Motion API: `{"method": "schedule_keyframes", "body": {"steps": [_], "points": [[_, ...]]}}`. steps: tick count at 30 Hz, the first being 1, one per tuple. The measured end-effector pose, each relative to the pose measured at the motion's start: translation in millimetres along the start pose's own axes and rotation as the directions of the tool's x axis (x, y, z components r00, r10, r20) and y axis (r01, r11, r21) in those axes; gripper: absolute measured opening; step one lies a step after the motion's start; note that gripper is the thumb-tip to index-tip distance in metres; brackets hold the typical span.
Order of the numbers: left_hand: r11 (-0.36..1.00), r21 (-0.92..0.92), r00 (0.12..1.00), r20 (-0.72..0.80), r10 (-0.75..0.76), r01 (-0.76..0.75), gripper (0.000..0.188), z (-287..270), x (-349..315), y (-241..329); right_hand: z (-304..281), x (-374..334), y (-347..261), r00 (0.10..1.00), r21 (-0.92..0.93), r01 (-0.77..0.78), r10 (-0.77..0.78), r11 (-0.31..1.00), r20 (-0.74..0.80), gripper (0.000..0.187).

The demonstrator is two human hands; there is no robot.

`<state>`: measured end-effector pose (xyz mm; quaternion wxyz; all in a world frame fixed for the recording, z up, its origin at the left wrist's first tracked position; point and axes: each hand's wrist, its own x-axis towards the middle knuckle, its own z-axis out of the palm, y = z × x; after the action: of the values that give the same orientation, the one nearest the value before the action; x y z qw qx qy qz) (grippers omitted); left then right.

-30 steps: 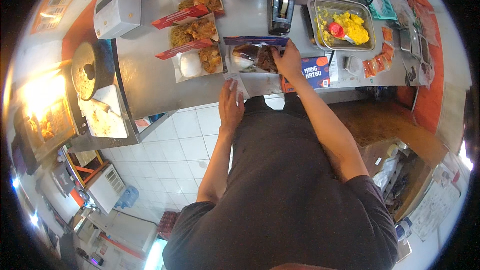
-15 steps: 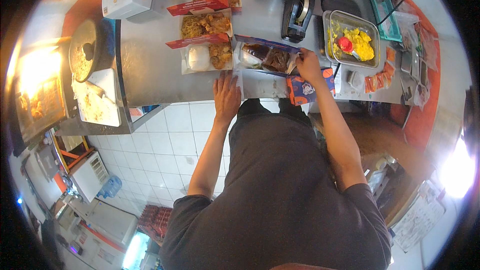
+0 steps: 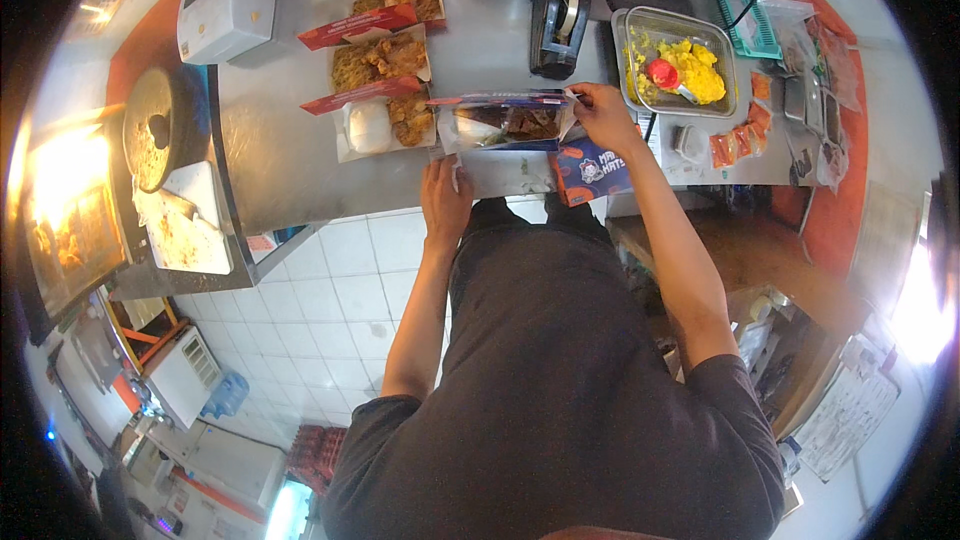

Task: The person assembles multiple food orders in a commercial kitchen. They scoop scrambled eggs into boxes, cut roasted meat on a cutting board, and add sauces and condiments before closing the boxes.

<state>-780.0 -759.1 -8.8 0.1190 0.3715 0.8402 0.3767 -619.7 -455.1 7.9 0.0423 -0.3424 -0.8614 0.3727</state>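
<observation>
A blue meal box [image 3: 507,141] with its lid raised stands near the counter's front edge, holding dark brown food and something white. My right hand [image 3: 606,118] pinches the box's right end. Beside its near left corner, my left hand [image 3: 447,198] has its fingers curled on a white flap that seems part of the box. Just below my right hand lies a blue-and-orange printed carton [image 3: 592,172]. To the left, a red-lidded meal box [image 3: 370,128] holds white rice and fried chicken. Behind it are two more red-lidded boxes [image 3: 378,58] with noodles and chicken.
A black tape dispenser [image 3: 556,25] and a glass tray [image 3: 725,105] of yellow food stand beyond the box. Orange sachets [image 3: 735,147] and a green basket [image 3: 742,5] are at right. A white machine [image 3: 228,5], round lid [image 3: 150,130] and white board [image 3: 195,220] are left.
The view has shifted, so the counter things appear further left. My left hand has gone from lying flat with fingers stretched to curling at the blue box's left corner. My right hand stays at its right end.
</observation>
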Motion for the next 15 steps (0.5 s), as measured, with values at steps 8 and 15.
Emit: {"method": "schedule_keyframes", "body": {"steps": [8,15], "points": [[0.670,-0.684,0.955,0.157,-0.251,0.289,0.044,-2.8,23.7,50.6,-83.8,-45.4,-10.3,0.995,0.173,-0.076,0.062,0.982,0.083,0.032],[0.925,-0.320,0.897,0.439,-0.045,0.203,0.049,9.1,23.3,119.6,-92.6,-111.0,7.0,0.979,0.048,-0.177,0.170,0.983,0.111,0.048]]}}
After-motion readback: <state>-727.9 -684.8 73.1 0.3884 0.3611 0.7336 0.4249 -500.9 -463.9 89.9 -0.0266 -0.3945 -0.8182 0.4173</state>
